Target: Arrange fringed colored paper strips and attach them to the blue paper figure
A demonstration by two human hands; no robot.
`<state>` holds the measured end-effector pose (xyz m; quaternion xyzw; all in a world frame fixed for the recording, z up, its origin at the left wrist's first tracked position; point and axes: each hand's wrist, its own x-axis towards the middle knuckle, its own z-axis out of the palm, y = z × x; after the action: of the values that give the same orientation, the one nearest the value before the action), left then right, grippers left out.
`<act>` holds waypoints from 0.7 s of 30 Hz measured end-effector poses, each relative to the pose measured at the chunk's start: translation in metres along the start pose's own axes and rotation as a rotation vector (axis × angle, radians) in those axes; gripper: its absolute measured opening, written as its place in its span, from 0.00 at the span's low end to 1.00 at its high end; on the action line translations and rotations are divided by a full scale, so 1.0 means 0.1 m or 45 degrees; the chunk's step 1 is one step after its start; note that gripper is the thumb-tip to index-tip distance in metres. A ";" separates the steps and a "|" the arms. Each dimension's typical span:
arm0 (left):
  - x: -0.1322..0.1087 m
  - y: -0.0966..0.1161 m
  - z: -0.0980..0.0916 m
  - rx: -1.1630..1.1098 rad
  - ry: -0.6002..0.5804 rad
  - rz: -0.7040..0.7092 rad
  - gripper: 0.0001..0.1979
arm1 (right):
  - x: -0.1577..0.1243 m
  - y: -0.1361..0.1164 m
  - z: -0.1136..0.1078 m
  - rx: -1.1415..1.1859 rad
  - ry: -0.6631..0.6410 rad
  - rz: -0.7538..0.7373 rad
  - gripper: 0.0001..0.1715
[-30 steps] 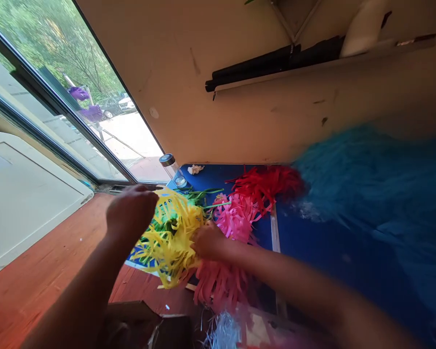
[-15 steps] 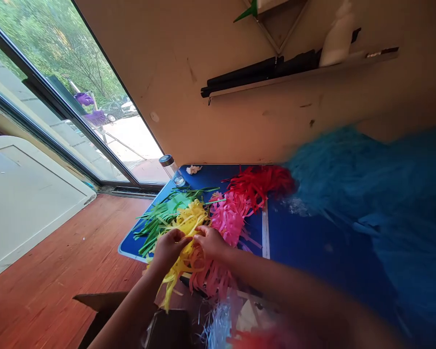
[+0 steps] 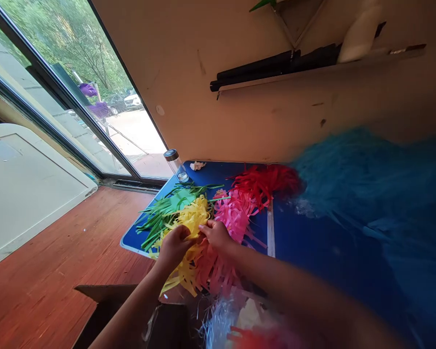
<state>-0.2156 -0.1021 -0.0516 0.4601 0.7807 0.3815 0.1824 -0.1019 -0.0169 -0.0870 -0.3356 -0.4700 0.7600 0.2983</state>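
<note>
Over the near edge of a blue table [image 3: 290,247], my left hand [image 3: 174,246] and my right hand [image 3: 217,234] pinch the yellow fringed paper strips [image 3: 192,215] between thumbs and fingers, their tips close together. Part of the yellow fringe hangs below my hands. Green strips [image 3: 160,218] lie to its left, and a pink fringe [image 3: 234,213] spreads on its right. Salmon-coloured strips [image 3: 214,266] hang under my right wrist. Farther back rests a red fringe [image 3: 265,183].
A clear bottle [image 3: 177,166] with a dark lid and a crumpled tissue [image 3: 197,166] stand near the table's back corner. Blue gauzy material [image 3: 378,184] fills the right side. Below are an open cardboard box [image 3: 109,303] and shiny pale strands [image 3: 220,322]. A white board [image 3: 32,179] leans left.
The hanging yellow strips have shifted and spread below my hands. Both hands keep their pinch close together. The view has moved slightly.
</note>
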 end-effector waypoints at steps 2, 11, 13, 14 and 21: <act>-0.03 0.04 -0.03 0.000 0.022 0.031 0.18 | 0.02 -0.02 -0.01 0.025 0.012 -0.028 0.14; -0.06 0.04 -0.10 -0.184 -0.076 -0.085 0.19 | -0.05 -0.15 -0.05 0.079 -0.086 -0.072 0.18; -0.05 0.03 -0.11 -0.243 -0.095 -0.109 0.19 | -0.09 -0.15 -0.05 0.037 -0.089 -0.098 0.15; -0.05 0.03 -0.11 -0.259 -0.091 -0.114 0.19 | -0.10 -0.14 -0.05 0.009 -0.086 -0.115 0.14; -0.07 -0.01 -0.09 -0.360 -0.019 -0.174 0.18 | -0.13 -0.05 -0.07 -0.233 -0.107 -0.179 0.07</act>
<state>-0.2187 -0.1120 -0.0469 0.3784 0.7473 0.4710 0.2766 -0.0880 -0.0216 -0.0813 -0.2953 -0.5718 0.7045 0.2990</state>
